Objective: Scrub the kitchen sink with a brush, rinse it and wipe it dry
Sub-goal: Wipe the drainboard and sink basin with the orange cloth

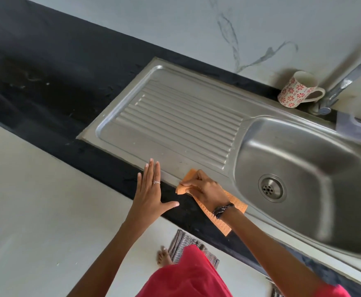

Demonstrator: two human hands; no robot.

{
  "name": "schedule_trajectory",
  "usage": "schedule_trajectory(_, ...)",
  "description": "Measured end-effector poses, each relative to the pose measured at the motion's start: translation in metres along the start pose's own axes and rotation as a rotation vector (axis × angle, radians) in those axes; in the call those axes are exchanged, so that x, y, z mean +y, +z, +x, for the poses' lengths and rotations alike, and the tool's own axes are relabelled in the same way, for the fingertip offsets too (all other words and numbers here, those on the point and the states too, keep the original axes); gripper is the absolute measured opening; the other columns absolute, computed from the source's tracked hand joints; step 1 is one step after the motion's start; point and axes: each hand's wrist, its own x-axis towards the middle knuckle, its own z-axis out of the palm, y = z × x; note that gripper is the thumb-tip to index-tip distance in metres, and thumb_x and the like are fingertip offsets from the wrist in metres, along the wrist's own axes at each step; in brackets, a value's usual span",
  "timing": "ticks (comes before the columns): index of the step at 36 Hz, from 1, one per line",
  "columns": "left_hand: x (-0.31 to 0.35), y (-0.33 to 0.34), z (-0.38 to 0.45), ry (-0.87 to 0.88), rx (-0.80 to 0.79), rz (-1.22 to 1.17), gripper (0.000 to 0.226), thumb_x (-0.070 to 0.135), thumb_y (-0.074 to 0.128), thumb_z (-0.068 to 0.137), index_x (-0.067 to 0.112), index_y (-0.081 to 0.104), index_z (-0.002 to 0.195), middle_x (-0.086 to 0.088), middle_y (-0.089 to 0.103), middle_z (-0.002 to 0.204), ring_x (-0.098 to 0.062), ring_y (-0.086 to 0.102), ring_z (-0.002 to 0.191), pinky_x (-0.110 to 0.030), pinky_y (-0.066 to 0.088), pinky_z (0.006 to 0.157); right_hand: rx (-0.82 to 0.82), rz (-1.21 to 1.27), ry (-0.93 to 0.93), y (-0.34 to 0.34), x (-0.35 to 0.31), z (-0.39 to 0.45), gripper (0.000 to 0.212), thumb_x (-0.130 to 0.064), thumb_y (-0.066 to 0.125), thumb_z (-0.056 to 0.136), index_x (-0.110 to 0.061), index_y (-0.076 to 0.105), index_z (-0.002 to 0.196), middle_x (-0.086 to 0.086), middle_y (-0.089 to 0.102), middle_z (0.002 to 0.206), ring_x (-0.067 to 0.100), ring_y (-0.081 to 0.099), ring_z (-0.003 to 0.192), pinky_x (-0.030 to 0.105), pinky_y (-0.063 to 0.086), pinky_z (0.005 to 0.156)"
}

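With the right hand [205, 187] curled on the cloth [226, 213] at the sink's [175, 116] near rim and the left hand [151, 189] spread flat just left (apparently hovering), the cloth's overhanging tail might drag counter [102, 163] grit back onto steel.

You are looking at a brushed, softly gleaming steel sink [196, 129], an orange waffle-textured cloth [220, 219] near you, a matt black stone counter [53, 86], a glossy ceramic mug [297, 88] and a shiny metal tap [346, 82] far right.
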Motion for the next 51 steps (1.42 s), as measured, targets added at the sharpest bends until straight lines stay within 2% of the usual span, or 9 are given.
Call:
schedule_trajectory(13, -0.018, -0.015, 0.010, -0.086, 0.001, 0.003, 0.121, 0.057, 0.066, 0.074, 0.016, -0.033, 0.130, 0.001, -0.036, 0.141, -0.015, -0.033, 0.132, -0.028, -0.026, 0.103, -0.003, 0.071, -0.110, 0.011, -0.014, 0.036, 0.025, -0.016, 0.054, 0.093, -0.015, 0.059, 0.117, 0.002, 0.054, 0.116, 0.021, 0.063, 0.086, 0.030, 0.051, 0.078)
schedule_trajectory(17, -0.022, -0.020, 0.017, -0.120, 0.024, 0.001, 0.121, 0.058, 0.065, 0.074, 0.014, -0.032, 0.131, 0.000, -0.035, 0.142, -0.014, -0.032, 0.132, -0.028, -0.026, 0.103, 0.005, 0.081, -0.187, 0.015, -0.015, 0.044, 0.017, -0.032, 0.044, 0.092, -0.029, 0.053, 0.106, 0.001, 0.054, 0.108, 0.018, 0.062, 0.080, 0.033, 0.055, 0.071)
schedule_trajectory(22, -0.025, -0.025, 0.019, -0.157, 0.043, -0.008, 0.120, 0.056, 0.067, 0.072, 0.013, -0.027, 0.132, 0.000, -0.030, 0.142, -0.015, -0.030, 0.133, -0.028, -0.024, 0.104, 0.008, 0.082, -0.211, 0.017, -0.018, 0.055, 0.016, -0.038, 0.039, 0.085, -0.037, 0.052, 0.094, -0.004, 0.054, 0.099, 0.005, 0.055, 0.074, 0.021, 0.049, 0.068)
schedule_trajectory(25, -0.027, -0.029, 0.021, -0.180, 0.055, 0.004, 0.119, 0.056, 0.067, 0.073, 0.013, -0.027, 0.132, 0.000, -0.031, 0.142, -0.013, -0.030, 0.132, -0.028, -0.026, 0.103, -0.010, 0.141, -0.152, 0.018, -0.022, 0.065, 0.010, -0.026, 0.053, 0.089, -0.027, 0.063, 0.090, -0.009, 0.051, 0.095, 0.006, 0.057, 0.074, 0.022, 0.050, 0.070)
schedule_trajectory(31, -0.035, -0.037, 0.023, -0.230, 0.070, 0.017, 0.125, 0.053, 0.072, 0.070, 0.017, -0.027, 0.138, -0.001, -0.028, 0.143, -0.016, -0.028, 0.133, -0.031, -0.024, 0.104, -0.053, 0.185, -0.142, 0.023, -0.032, 0.084, 0.010, -0.018, 0.059, 0.090, -0.020, 0.069, 0.092, -0.019, 0.042, 0.093, -0.003, 0.047, 0.071, 0.003, 0.034, 0.069)
schedule_trajectory(38, -0.057, -0.053, 0.033, -0.211, 0.070, 0.013, 0.120, 0.058, 0.067, 0.072, 0.015, -0.028, 0.131, 0.000, -0.033, 0.140, -0.013, -0.031, 0.131, -0.031, -0.024, 0.104, -0.115, 0.142, -0.164, 0.025, -0.044, 0.101, 0.017, -0.020, 0.057, 0.092, -0.025, 0.071, 0.100, -0.003, 0.051, 0.096, 0.012, 0.055, 0.077, 0.027, 0.048, 0.072)
schedule_trajectory(43, -0.086, -0.065, 0.041, -0.200, 0.088, 0.089, 0.126, 0.068, 0.065, 0.064, 0.014, -0.016, 0.144, -0.017, -0.006, 0.155, -0.022, -0.014, 0.137, -0.038, -0.013, 0.107, -0.074, 0.067, -0.215, 0.029, -0.047, 0.105, 0.022, -0.017, 0.059, 0.088, -0.029, 0.072, 0.101, 0.003, 0.053, 0.096, 0.018, 0.058, 0.071, 0.035, 0.052, 0.061)
schedule_trajectory(48, -0.114, -0.080, 0.047, -0.097, 0.050, 0.035, 0.123, 0.060, 0.069, 0.069, 0.016, -0.025, 0.135, -0.005, -0.025, 0.151, -0.017, -0.027, 0.134, -0.032, -0.020, 0.107, -0.015, 0.045, -0.219, 0.039, -0.060, 0.116, 0.029, -0.030, 0.046, 0.086, -0.033, 0.072, 0.099, 0.000, 0.054, 0.093, 0.017, 0.059, 0.066, 0.034, 0.054, 0.057)
schedule_trajectory(51, -0.132, -0.092, 0.053, -0.046, 0.020, 0.043, 0.123, 0.062, 0.066, 0.070, 0.018, -0.031, 0.132, 0.001, -0.035, 0.142, -0.017, -0.031, 0.133, -0.030, -0.023, 0.105, 0.012, 0.035, -0.208, 0.044, -0.072, 0.128, 0.028, -0.016, 0.058, 0.085, -0.035, 0.072, 0.099, 0.000, 0.053, 0.093, 0.017, 0.059, 0.067, 0.034, 0.054, 0.058)
